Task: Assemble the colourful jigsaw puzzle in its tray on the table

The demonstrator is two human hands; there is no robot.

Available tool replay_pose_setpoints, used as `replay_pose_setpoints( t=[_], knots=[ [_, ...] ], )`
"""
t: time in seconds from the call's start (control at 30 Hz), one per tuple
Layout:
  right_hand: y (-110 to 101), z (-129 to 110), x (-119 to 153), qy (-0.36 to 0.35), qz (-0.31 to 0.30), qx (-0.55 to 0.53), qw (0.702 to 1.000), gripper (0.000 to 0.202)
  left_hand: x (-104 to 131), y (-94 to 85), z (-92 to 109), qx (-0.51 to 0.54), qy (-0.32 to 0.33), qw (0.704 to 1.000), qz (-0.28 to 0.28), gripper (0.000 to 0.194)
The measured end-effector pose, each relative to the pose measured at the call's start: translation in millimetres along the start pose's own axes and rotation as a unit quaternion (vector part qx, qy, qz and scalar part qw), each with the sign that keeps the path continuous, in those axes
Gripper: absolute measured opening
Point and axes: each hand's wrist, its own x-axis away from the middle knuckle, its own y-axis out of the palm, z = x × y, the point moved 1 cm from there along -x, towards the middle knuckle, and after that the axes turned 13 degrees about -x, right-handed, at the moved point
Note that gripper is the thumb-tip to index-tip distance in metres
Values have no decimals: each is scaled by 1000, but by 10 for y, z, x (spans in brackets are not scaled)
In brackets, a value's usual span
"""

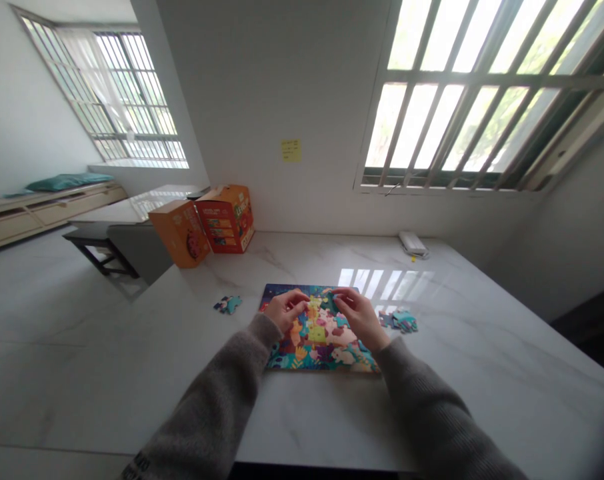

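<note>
A colourful jigsaw puzzle [316, 335] lies flat on the marble-patterned table, with interlocked pieces across its middle and lower part. Over its upper left part is my left hand [286, 311], thumb and fingers pinched together; what they hold, if anything, is too small to make out. My right hand [356, 312] is over the upper right part, its thumb and forefinger closed on a small bluish puzzle piece [335, 298]. Both hands partly cover the picture. Loose puzzle pieces [228, 305] lie left of the puzzle, and a small pile of puzzle pieces [405, 321] lies to its right.
Two orange boxes, a plain-sided one [179, 233] and a red-orange one [228, 220], stand at the table's back left. A white device [413, 245] sits by the wall at the back right. A yellow note [291, 151] is stuck on the wall above the table [302, 413].
</note>
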Motion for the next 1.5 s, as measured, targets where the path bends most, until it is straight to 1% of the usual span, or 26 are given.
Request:
replay_pose_setpoints(
  t=[0.1, 0.2, 0.33, 0.43, 0.53, 0.6, 0.67, 0.73, 0.83, 1.0, 1.17, 1.23, 1.37, 1.43, 1.5],
  knots=[
    [58, 7, 40, 5, 16, -20, 1000, 35, 20, 85, 23, 8, 4, 1000, -23, 30],
    [93, 14, 70, 23, 29, -44, 998, 37, 28, 152, 38, 32, 9, 999, -35, 31],
    [176, -1, 131, 43, 19, -69, 996, 37, 28, 194, 66, 85, -2, 995, -42, 30],
    [237, 1, 172, 46, -12, -47, 998, 40, 13, 194, 64, 132, -17, 991, -13, 31],
    [270, 14, 192, 59, -29, -39, 997, 36, -3, 184, 49, 136, -25, 990, 29, 31],
    [271, 19, 195, 78, -10, -53, 995, 35, -6, 179, 47, 133, -28, 990, 38, 32],
    [260, 25, 194, 94, 19, -67, 993, 36, -4, 178, 49, 134, -31, 990, 32, 33],
    [245, 36, 191, 103, 36, -80, 991, 39, -3, 184, 45, 137, -28, 990, 25, 33],
    [230, 69, 194, 121, 35, -95, 988, 42, -12, 197, 8, 145, -20, 989, 30, 33],
    [226, 94, 206, 150, 34, -86, 984, 42, -29, 205, -69, 141, -9, 989, 43, 32],
    [218, 78, 192, 119, 39, -40, 991, 38, -14, 198, -67, 153, -8, 987, 37, 32],
    [217, 72, 185, 92, 37, -31, 995, 37, -12, 197, -59, 165, -19, 985, 39, 32],
    [213, 55, 175, 28, 14, -16, 999, 43, -18, 193, -59, 179, -37, 982, 41, 33],
    [209, 42, 171, 17, 3, -7, 1000, 41, -16, 192, -63, 176, -29, 983, 35, 32],
    [204, 24, 169, 17, 5, -4, 1000, 38, -5, 189, -63, 150, -8, 988, 36, 30]
  ],
)
